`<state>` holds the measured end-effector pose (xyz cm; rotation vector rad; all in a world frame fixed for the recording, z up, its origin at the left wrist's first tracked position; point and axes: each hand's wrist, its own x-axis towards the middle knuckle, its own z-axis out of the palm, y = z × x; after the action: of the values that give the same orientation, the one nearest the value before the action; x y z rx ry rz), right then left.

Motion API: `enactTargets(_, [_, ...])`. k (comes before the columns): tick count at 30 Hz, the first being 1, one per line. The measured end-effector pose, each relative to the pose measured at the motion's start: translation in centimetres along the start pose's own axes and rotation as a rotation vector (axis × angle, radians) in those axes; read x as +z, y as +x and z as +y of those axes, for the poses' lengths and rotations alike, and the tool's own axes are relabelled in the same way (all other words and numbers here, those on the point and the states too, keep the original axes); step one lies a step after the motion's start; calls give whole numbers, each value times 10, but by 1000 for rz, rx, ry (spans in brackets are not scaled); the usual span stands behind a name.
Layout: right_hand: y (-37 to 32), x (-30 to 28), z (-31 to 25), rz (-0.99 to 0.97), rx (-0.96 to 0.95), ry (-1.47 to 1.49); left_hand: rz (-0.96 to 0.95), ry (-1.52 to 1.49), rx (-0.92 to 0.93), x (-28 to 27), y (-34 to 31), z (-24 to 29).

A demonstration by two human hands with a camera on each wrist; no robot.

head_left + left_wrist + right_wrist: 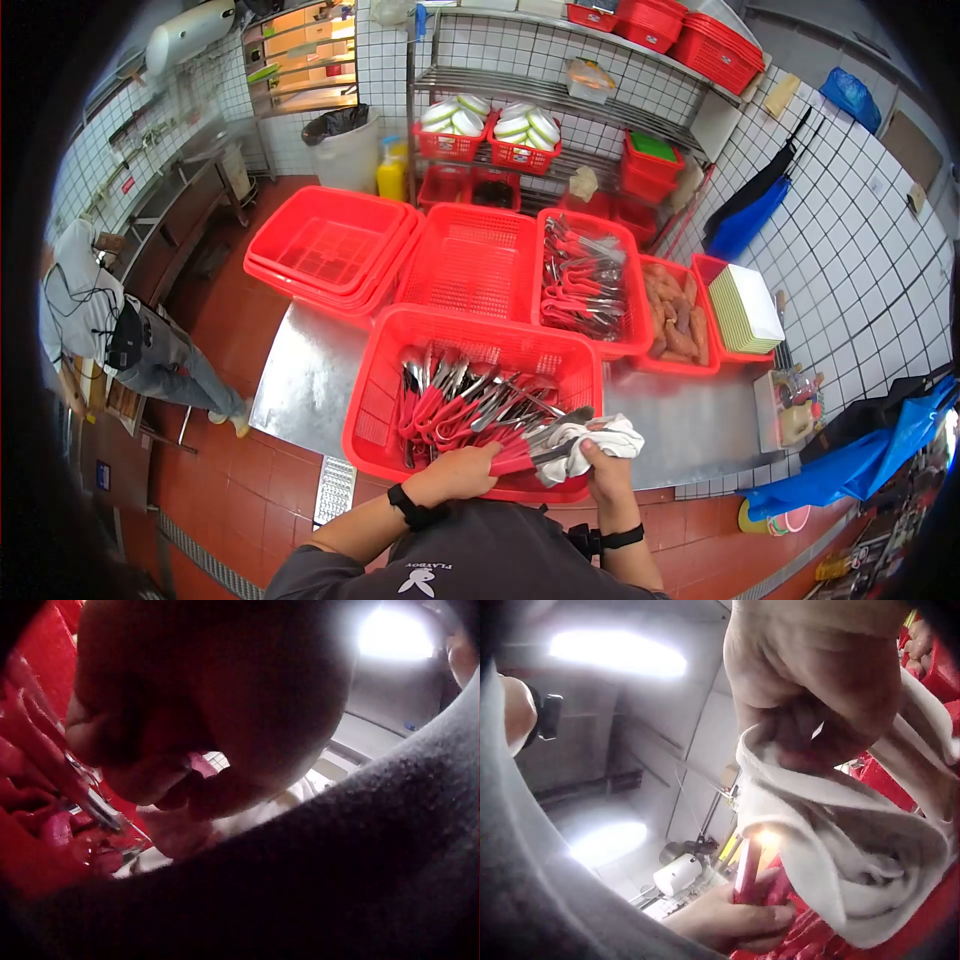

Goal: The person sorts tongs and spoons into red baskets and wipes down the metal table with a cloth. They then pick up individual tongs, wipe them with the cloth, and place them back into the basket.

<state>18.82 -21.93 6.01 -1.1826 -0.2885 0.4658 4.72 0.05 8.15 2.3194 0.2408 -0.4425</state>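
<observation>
In the head view, my left hand grips a bundle of red-handled tongs by the handles, over the near edge of a red plastic basket. My right hand holds a crumpled white cloth around the bundle's metal ends. More red-handled utensils lie jumbled in that basket. Seen from the right wrist, the cloth drapes in folds below the curled right fingers, and a red handle sticks up from the left hand. The left wrist view is dark, its hand mostly in shadow.
Behind stand stacked red baskets, another red basket, one of red-handled utensils, one of brownish items and one with pale stacked pads. A steel table supports them. Another person stands at left.
</observation>
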Motion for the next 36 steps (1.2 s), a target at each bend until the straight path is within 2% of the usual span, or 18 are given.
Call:
enactTargets(4, [2,-2,-12,85,-5,57,-23,10,-9,-2,-1,-1])
enactTargets(11, [-3,-2,-12,-32,38,1,-25,11,23,-9,-12,-4])
enactTargets(14, [-8,6,-9,-239,82,-86,-12,30,68,-17,-12,1])
enactTargets(16, [-10,11,-8,-400,154,-351,-25,-26,80,-19,-10,12])
enactTargets(19, [-8,18,8,-419,106,-354,-3,-78,112,-8,2,12])
enactTargets(21, [-4,15,16,-232,148,-160,20,-100,95,-6,3,15])
enactTargets(22, [-4,14,17,-238,151,-164,30,-115,78,-5,3,15])
enactTargets(24, [-9,12,14,-11,-9,42,23,-121,81,1,3,7])
enactTargets(26, [-5,5,0,173,-38,82,15,-119,87,4,0,-2])
enactTargets(28, [0,-11,-9,190,-195,58,25,-192,129,5,-4,-10])
enactTargets(31, [3,-33,-18,320,-283,71,39,-200,112,-1,-16,-15])
enactTargets(34, [-12,-11,-42,270,-223,-7,22,-292,131,0,-19,-25])
enactTargets(36, [-20,-15,-25,164,-199,-283,2,-318,167,-3,-19,-17])
